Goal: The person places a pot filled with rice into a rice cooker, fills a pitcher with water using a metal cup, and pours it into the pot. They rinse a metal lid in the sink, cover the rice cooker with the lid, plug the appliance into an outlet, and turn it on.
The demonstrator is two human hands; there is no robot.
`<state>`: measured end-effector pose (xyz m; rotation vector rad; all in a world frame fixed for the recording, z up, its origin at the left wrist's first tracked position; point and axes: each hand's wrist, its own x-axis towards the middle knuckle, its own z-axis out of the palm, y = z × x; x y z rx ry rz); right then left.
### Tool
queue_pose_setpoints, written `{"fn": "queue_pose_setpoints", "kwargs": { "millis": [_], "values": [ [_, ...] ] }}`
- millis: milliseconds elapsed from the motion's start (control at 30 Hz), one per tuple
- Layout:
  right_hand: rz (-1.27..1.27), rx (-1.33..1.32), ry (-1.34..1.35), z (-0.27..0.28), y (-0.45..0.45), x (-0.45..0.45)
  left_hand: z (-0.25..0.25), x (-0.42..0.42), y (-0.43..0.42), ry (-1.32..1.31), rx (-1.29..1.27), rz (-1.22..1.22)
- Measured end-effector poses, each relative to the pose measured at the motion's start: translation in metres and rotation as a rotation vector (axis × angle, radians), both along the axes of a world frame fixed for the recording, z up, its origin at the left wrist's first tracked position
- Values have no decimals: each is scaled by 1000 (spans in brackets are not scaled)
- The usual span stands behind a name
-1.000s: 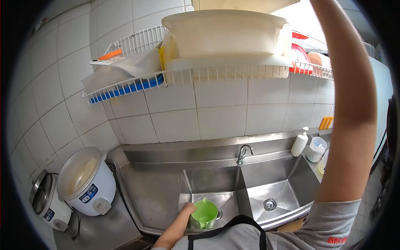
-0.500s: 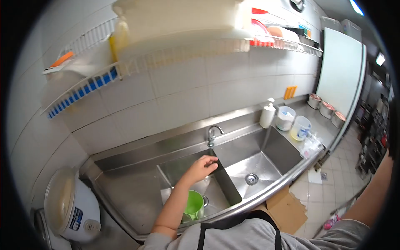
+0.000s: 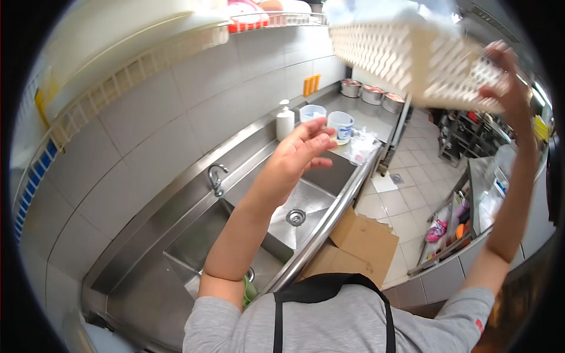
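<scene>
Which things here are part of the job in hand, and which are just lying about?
In the job:
cream lattice basket, held up by the right hand
left hand, open and empty

Lying about:
white pump bottle
clear tubs
metal tins
cardboard

White-tiled wall (image 3: 200, 82), white wire shelf (image 3: 128, 75), steel double sink (image 3: 306, 197), pale tiled floor (image 3: 415, 159) with a drain (image 3: 396, 179)

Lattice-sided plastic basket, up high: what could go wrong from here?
The lattice-sided plastic basket might tip: the right hand is at one end, while the left hand is off it. Its blurred, translucent contents show above its side and could spill. Blur hides how firm the right hand's grip is.
</scene>
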<state>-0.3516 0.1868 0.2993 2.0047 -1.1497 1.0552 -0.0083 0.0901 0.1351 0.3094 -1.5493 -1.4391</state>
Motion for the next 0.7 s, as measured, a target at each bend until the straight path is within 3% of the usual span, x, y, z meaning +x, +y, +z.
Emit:
{"fn": "queue_pose_setpoints", "kwargs": {
  "millis": [33, 167, 267, 300, 367, 433, 500, 533, 633, 700],
  "values": [
    [-138, -82, 42, -37, -6, 19, -4, -10, -5, 30, -21, 73],
    [-243, 17, 124, -161, -31, 42, -16, -20, -34, 227, -341, 599],
    [-247, 63, 48, -233, -45, 38, -3, -13, -46, -145, -480, 610],
    [-222, 48, 38, -252, -49, 41, 2, -18, -46, -266, -656, 576],
    [-205, 69, 59, -271, -51, 54, 11, -39, -44, -516, -1001, 493],
    [-160, 133, 55, -283, -57, 62, 5, -66, -51, -641, -1232, 217],
    [-123, 163, 56, -293, -61, 70, -22, -89, -76, -854, -1331, 284],
    [-110, 162, 63, -296, -63, 73, -27, -96, -88, -1064, -1320, 252],
    [-78, 139, 93, -303, -66, 78, -6, -110, -93, -1764, -939, -47],
    [-83, 128, 133, -314, -69, 78, -5, -105, -115, -1528, -755, -217]
  ]
}}
